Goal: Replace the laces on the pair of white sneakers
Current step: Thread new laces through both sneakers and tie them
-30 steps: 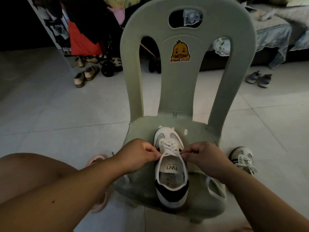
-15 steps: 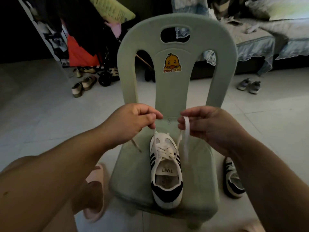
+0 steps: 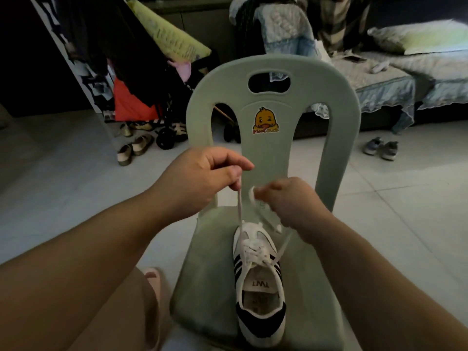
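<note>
Left hand [image 3: 202,181] pinches lace [image 3: 239,206] end raised over sneaker [image 3: 258,282]; right hand [image 3: 291,201] pinches other end.

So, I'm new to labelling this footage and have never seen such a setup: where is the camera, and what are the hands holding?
There is no machine here: a person works with bare hands. The one picture comes from a wide-angle camera worn on their head, looking forward and down, so both forearms reach in from the bottom. A white sneaker with dark stripes lies on the seat of a pale green plastic chair, toe toward the backrest. The left hand pinches one end of the white lace, drawn up above the shoe; the right hand, somewhat blurred, grips the other end. A pink slipper lies on the floor left of the chair.
</note>
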`<action>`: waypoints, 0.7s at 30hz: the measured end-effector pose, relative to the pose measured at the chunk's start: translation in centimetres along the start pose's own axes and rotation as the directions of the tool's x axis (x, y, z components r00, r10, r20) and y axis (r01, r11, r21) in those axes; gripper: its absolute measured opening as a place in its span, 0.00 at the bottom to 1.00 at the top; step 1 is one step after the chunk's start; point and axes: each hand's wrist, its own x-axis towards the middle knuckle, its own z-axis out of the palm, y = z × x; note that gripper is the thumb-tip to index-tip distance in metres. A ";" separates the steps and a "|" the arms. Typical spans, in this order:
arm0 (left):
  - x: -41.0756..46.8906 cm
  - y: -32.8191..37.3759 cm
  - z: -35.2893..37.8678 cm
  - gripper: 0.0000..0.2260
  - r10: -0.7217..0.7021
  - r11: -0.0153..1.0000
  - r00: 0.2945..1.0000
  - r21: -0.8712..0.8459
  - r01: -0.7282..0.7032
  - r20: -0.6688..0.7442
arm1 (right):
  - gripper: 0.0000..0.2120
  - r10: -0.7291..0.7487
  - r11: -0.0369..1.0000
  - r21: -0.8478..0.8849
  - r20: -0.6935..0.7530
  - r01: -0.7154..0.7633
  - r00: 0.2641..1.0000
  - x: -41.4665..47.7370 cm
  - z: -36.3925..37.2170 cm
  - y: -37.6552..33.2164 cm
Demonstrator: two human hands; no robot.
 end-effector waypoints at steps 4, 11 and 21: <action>2.1 -0.6 1.2 0.10 0.057 0.998 0.998 -0.006 -0.057 0.018 | 0.08 0.006 0.991 -0.132 0.196 0.021 0.981 -0.3 0.6 0.2; 4.6 -2.2 4.3 0.15 0.055 0.975 0.995 -0.220 -0.035 0.082 | 0.09 0.122 0.974 0.148 0.284 -0.169 0.951 -0.5 0.9 1.7; 1.8 -8.2 7.7 0.17 -0.200 0.968 0.844 -0.035 0.250 0.498 | 0.13 0.228 0.924 0.296 0.087 -0.243 0.970 -0.2 1.4 3.5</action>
